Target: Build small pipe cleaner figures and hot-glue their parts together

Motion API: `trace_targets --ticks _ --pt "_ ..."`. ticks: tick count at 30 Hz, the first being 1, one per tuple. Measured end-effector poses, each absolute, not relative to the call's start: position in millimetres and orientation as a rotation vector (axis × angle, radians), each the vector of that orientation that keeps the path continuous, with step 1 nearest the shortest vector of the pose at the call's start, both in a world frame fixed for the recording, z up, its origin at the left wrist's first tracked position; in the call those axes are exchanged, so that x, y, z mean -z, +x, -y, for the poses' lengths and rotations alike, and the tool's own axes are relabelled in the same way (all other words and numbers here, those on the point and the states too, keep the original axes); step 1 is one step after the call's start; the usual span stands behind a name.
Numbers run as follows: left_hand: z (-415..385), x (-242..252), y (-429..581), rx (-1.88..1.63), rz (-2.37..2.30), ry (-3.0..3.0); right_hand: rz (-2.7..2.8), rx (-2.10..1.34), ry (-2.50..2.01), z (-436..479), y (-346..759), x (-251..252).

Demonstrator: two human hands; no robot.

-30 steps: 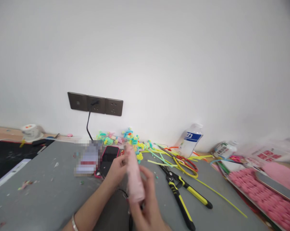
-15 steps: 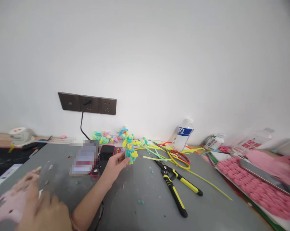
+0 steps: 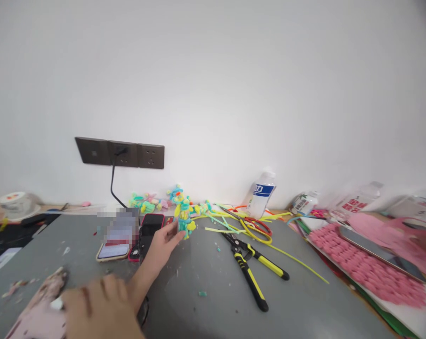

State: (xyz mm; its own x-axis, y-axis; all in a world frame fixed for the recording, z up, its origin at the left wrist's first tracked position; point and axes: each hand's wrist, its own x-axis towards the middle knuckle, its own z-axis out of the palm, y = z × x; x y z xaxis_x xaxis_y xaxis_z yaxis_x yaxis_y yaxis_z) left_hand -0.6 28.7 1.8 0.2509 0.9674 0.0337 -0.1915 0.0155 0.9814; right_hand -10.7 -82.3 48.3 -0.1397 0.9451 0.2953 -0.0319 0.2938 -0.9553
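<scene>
My left hand [image 3: 163, 245] reaches forward over the grey table. Thumb and fingers pinch a small turquoise and yellow craft figure [image 3: 185, 223], which stands upright and looks twisted from pipe cleaners. At the lower left, blurred by motion, my right hand [image 3: 96, 301] crosses in front of my left forearm with its fingers curled. It grips a pale pink glue gun [image 3: 39, 320], whose dirty nozzle points away from me; the grip is partly out of frame. Black and yellow pliers [image 3: 250, 263] lie right of my left hand, jaws towards the wall.
Phones [image 3: 116, 249] lie beside my left forearm, near a black cable [image 3: 112, 181] from the wall sockets. Similar figures [image 3: 147, 202] line the wall. Yellow pipe cleaners [image 3: 297, 256], a bottle [image 3: 261, 195] and a pink woven piece [image 3: 368, 268] are to the right. Scraps [image 3: 203, 294] dot the table.
The glue gun and my right hand have moved right, closer to my left forearm; the right hand's extended finger is now curled. My left hand keeps holding the figure. The view has shifted slightly right.
</scene>
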Motion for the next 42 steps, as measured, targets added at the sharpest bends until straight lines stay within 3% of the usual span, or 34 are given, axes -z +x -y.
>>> trace_targets --ticks 4,11,20,31,42 --pt "-30.3 -2.9 -0.7 -1.120 -0.872 1.182 1.848 -0.704 -1.286 77.3 70.4 -40.2" --pt "-27.2 -5.8 1.8 -1.140 -0.878 1.139 1.938 -0.743 -1.875 76.1 163.5 -16.5" --pt "-26.6 -5.3 2.1 -1.128 -0.865 1.148 1.838 -0.814 -1.668 76.4 166.1 0.3" --pt "-26.5 -1.2 4.1 -1.113 -0.796 1.063 1.172 -1.178 -1.083 22.9 188.2 -72.2" --pt "-26.3 -1.8 4.7 -1.181 -0.817 0.855 0.582 -1.354 -0.946 -7.5 182.8 -25.4"
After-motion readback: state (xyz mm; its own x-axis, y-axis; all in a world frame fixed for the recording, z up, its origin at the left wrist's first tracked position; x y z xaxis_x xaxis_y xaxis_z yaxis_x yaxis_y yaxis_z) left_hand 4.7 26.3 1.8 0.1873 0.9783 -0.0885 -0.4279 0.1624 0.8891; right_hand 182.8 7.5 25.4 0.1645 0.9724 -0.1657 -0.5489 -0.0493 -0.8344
